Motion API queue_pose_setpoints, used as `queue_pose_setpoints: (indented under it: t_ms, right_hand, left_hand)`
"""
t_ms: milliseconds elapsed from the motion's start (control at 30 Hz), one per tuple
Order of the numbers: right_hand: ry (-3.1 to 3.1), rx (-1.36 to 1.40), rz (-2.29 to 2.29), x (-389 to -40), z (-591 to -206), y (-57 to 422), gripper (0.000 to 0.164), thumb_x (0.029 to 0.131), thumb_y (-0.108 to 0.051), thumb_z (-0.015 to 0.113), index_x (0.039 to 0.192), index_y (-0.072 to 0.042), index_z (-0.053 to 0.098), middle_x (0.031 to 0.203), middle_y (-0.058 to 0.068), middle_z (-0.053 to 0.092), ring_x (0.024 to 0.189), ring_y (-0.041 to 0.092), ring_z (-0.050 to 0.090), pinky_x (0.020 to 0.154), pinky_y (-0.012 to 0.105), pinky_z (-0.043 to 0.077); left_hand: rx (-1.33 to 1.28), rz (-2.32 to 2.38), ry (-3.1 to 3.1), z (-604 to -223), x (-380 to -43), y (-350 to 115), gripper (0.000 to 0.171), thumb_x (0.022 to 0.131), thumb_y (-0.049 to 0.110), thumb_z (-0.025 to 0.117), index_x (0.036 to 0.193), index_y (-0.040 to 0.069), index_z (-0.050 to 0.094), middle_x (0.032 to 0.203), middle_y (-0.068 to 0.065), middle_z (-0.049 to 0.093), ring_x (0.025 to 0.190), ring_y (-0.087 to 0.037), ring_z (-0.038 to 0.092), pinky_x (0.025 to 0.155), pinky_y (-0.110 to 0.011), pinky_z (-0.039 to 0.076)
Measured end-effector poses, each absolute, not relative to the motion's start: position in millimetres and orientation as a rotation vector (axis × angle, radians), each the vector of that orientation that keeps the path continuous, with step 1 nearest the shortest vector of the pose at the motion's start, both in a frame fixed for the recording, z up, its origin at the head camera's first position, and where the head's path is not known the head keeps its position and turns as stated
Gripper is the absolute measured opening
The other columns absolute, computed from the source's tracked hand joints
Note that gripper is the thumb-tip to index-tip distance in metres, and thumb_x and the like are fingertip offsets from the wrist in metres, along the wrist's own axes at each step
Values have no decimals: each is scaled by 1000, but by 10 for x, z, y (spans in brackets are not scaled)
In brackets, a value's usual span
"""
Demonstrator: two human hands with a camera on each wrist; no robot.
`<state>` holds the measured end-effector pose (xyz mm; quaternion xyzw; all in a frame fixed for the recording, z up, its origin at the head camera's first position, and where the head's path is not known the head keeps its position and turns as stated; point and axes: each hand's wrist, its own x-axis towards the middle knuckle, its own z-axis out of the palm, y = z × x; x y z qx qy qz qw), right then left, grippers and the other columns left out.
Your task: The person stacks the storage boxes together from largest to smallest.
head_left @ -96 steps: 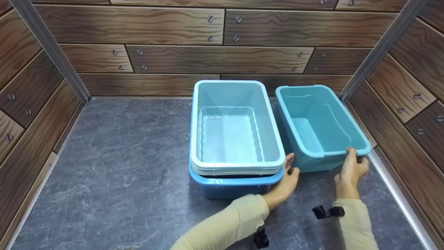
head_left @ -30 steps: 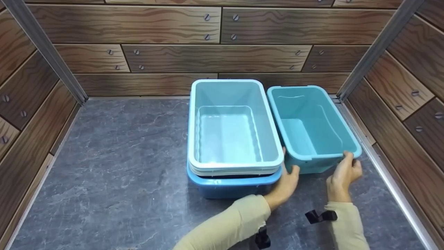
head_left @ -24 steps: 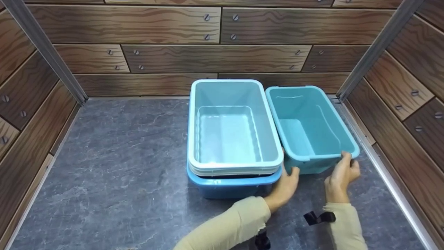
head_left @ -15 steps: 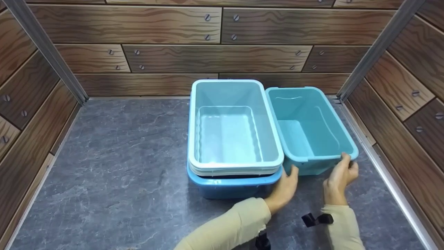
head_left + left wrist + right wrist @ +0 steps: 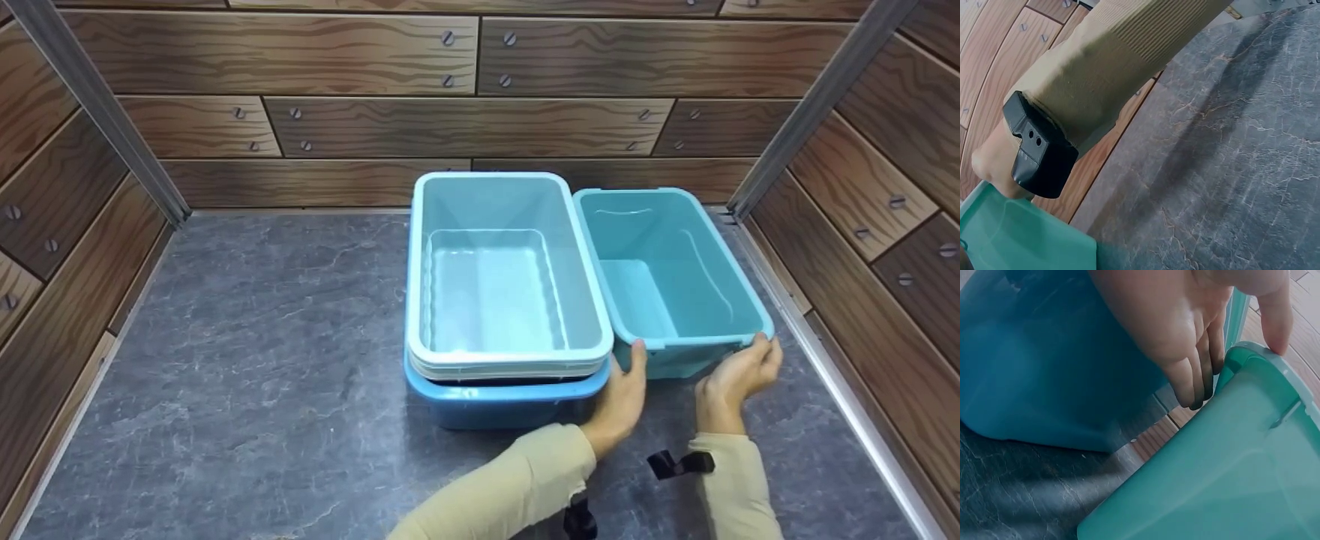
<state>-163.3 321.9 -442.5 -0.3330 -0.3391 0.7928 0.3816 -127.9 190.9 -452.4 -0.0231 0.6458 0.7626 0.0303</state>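
Note:
A teal plastic bin [image 5: 697, 342] stands right beside a blue bin [image 5: 495, 412], which has a pale bin [image 5: 510, 356] nested inside it. My left hand [image 5: 622, 394] is at the teal bin's near left corner. In the right wrist view, this left hand [image 5: 1179, 332] has its thumb on the teal bin's [image 5: 1213, 484] rim and its fingers reaching straight down between the two bins. My right hand [image 5: 739, 379] lies against the near right corner, thumb up at the rim. The left wrist view shows it from behind, its fingers hidden.
Bins stand on a dark marbled floor [image 5: 285, 337] near the back wall [image 5: 375, 127], printed with wooden planks. A metal rail [image 5: 847, 420] runs along the right wall. Black straps [image 5: 679, 465] hang at the sleeves.
The teal bin has slid left against the blue bin's side. Just now my left thumb has risen to its corner, and my right hand has shifted to the right corner.

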Motion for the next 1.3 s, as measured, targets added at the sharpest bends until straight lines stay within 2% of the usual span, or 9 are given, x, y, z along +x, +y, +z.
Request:
queue_pose_setpoints:
  t_ms: [333, 467, 567, 767, 967, 1133, 1300]
  right_hand:
    - [-774, -809, 2034, -1657, -4403, 3211, 27, 102, -13, 42, 123, -9, 58, 101, -2, 62, 99, 11, 59, 98, 23, 50]
    - [-745, -794, 2028, -1674, -4374, 3209, 24, 101, -9, 41, 116, -8, 60, 102, -1, 62, 100, 12, 58, 100, 25, 47]
    - [-730, -792, 2045, -1666, -4346, 3216, 26, 101, -10, 43, 120, -8, 60, 104, -1, 62, 102, 13, 58, 101, 25, 50]
    - [-744, -772, 2053, -1648, -4291, 3231, 33, 101, -11, 42, 131, -8, 56, 108, 0, 62, 105, 14, 58, 89, 23, 55]
    - [-747, -749, 2045, -1636, -4267, 3244, 34, 102, -9, 40, 132, -6, 54, 108, 1, 61, 104, 13, 57, 89, 22, 55]
    - [-672, -721, 2045, -1623, -4220, 3253, 23, 100, -8, 41, 108, -6, 63, 106, 5, 61, 102, 17, 58, 84, 24, 55]
    - [-650, -711, 2037, -1612, -4182, 3275, 21, 99, -7, 43, 87, -4, 59, 98, 7, 61, 96, 19, 57, 77, 26, 55]
  left_hand:
    - [35, 2450, 2042, -4515, -1246, 1973, 64, 104, 30, 39, 151, -5, 12, 160, -23, 15, 149, -39, 16, 122, -52, 21]
    - [34, 2446, 2043, -4497, -1243, 1976, 63, 104, 28, 38, 151, -5, 12, 160, -24, 14, 149, -40, 16, 121, -53, 21]
    - [19, 2440, 2035, -4477, -1243, 1977, 62, 104, 28, 39, 151, -3, 13, 161, -23, 14, 149, -38, 15, 122, -53, 20]
    - [66, 2436, 2042, -4453, -1244, 1974, 64, 104, 29, 39, 153, 0, 10, 162, -20, 11, 150, -37, 14, 123, -49, 22]
    - [88, 2396, 1979, -4432, -1242, 1957, 64, 105, 30, 37, 155, 6, 6, 164, -17, 5, 151, -34, 13, 121, -48, 27]
    - [89, 2376, 1981, -4374, -1229, 1956, 64, 104, 28, 39, 155, 7, 8, 163, -17, 11, 150, -32, 18, 120, -48, 28]
    - [110, 2399, 2026, -4310, -1223, 1962, 64, 103, 25, 44, 155, 5, 12, 161, -18, 18, 149, -33, 23, 120, -48, 30]
